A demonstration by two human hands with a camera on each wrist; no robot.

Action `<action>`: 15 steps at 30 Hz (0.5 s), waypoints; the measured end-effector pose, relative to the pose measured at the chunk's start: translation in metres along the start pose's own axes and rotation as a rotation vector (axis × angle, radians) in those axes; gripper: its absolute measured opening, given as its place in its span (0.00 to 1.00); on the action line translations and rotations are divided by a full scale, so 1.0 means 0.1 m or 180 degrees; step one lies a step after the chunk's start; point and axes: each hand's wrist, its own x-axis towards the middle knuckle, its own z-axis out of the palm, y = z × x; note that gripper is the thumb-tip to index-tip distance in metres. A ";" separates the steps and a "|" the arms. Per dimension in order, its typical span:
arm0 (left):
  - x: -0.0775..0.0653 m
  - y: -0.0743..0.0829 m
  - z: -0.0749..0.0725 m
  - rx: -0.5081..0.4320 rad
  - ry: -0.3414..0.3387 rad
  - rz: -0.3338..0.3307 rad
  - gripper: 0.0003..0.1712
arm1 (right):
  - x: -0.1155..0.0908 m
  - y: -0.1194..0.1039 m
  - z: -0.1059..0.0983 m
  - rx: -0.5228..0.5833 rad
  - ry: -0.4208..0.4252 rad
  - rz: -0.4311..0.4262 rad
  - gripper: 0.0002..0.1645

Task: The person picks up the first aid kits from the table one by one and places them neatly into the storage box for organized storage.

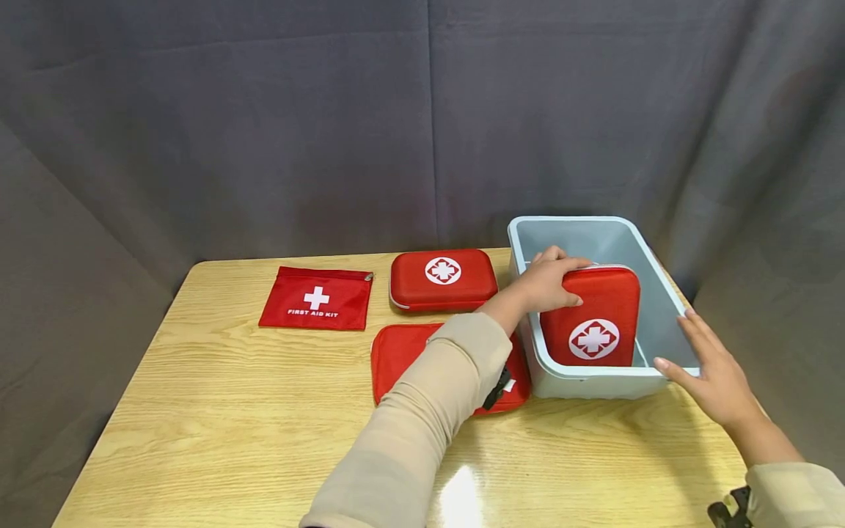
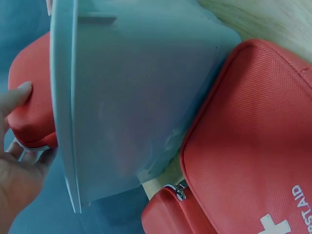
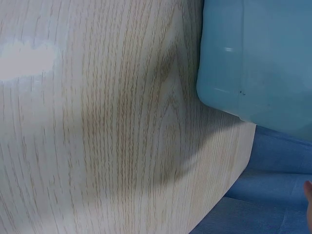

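My left hand grips the upper left edge of a red first aid case with a white cross emblem. The case stands upright inside a pale blue-grey plastic bin, its lower part behind the front wall. In the left wrist view, the thumb lies on one face of the case and the fingers reach around its zipped edge. At the bin's front right corner, my right hand rests on the rim with fingers spread. The right wrist view catches only a bit of that hand at its edge.
Left of the bin lies a hard red first aid case. A larger red first aid bag lies in front, partly under my left forearm. Farther left is a flat red zip pouch marked FIRST AID KIT. Grey curtains surround the wooden table.
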 end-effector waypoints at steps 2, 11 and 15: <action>0.01 -0.01 0.03 0.0106 0.0079 0.0107 0.32 | 0.00 0.00 0.00 0.0031 0.0012 -0.0012 0.41; 0.04 -0.04 0.10 0.0245 0.0141 0.0193 0.32 | 0.00 0.01 0.02 0.0078 0.0024 -0.0021 0.42; 0.06 -0.02 0.12 0.0376 0.0078 0.0126 0.34 | 0.00 0.02 0.00 0.0053 0.0025 0.0010 0.42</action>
